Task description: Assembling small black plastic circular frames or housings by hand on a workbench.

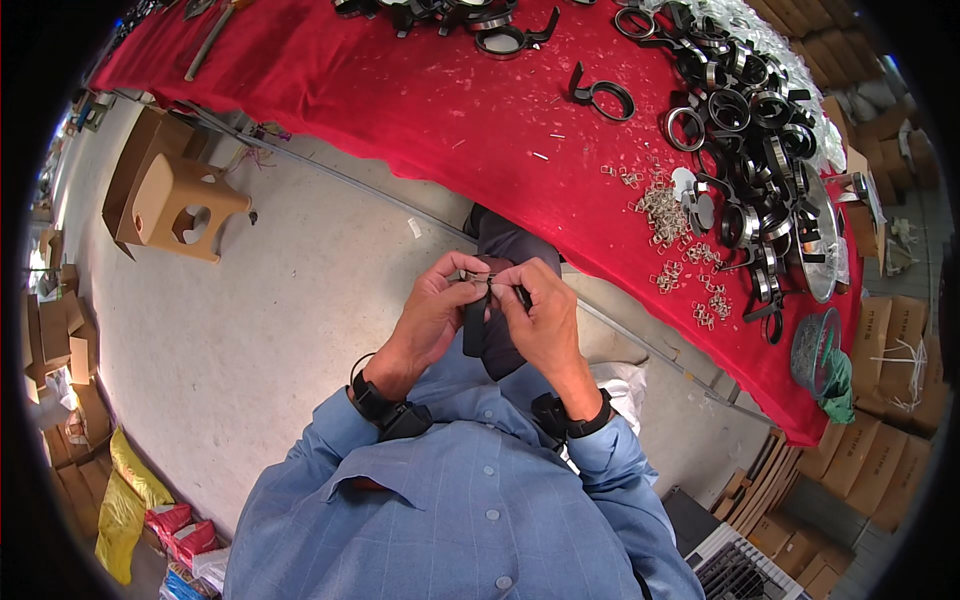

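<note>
My left hand [434, 310] and my right hand [541, 312] meet in front of my lap, fingers pinched together on one small piece. A flat black strip-like handle [475, 330] hangs down between them from this piece. Fine metal wire or a clip seems to show at the fingertips, but the fingers cover most of it. On the red-covered table [400, 110] a pile of black and silver rings with black handles [745, 120] lies at the right. Small metal buckle-like clips [662, 213] are heaped beside it. One ring with a handle [611, 100] lies apart.
More rings [500, 40] lie at the table's far edge, near a hammer-like tool [210, 42]. A clear basin [815, 350] stands at the right corner. A tan plastic stool [185, 210] is on the floor at left. Cardboard boxes [870, 450] are stacked at right.
</note>
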The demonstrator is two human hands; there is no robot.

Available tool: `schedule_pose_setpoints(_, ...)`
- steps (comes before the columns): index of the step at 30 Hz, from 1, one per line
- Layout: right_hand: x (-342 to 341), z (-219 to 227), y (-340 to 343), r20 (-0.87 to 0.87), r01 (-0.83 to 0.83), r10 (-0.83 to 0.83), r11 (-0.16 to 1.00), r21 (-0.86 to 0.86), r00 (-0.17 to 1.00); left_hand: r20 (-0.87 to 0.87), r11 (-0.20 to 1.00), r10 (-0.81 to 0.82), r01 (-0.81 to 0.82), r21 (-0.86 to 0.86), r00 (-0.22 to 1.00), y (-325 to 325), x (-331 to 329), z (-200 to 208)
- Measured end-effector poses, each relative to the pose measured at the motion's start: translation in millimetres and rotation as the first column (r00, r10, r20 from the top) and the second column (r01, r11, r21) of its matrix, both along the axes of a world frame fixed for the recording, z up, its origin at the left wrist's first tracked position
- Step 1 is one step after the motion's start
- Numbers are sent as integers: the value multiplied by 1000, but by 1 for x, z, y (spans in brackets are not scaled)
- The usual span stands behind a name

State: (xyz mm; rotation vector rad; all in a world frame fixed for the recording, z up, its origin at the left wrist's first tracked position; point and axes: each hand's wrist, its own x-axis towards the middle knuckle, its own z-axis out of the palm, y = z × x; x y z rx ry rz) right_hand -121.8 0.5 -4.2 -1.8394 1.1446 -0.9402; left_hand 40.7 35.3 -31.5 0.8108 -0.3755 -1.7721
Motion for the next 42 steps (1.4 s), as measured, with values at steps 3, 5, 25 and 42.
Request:
schedule_pose_setpoints(3, 2, 1, 2, 107, 20, -32, 993, 113, 994, 2, 1000, 15, -15, 5, 1000, -1, 0, 0)
schedule_pose_setpoints(5, 2, -1, 3, 96, 60, -76, 985, 160, 993, 4, 1000, 27, -28, 9, 1000, -2, 0, 1)
schedule_pose_setpoints(25, -3, -4, 2, 82, 72, -82, 990, 122, 993, 55, 1000, 2, -3, 18, 998, -4, -7, 4)
schedule_pose_setpoints(42, -11, -12, 2, 422, -94, -202, 808, 582, 884, 307, 997, 31, -7, -79, 951, -6, -17, 5)
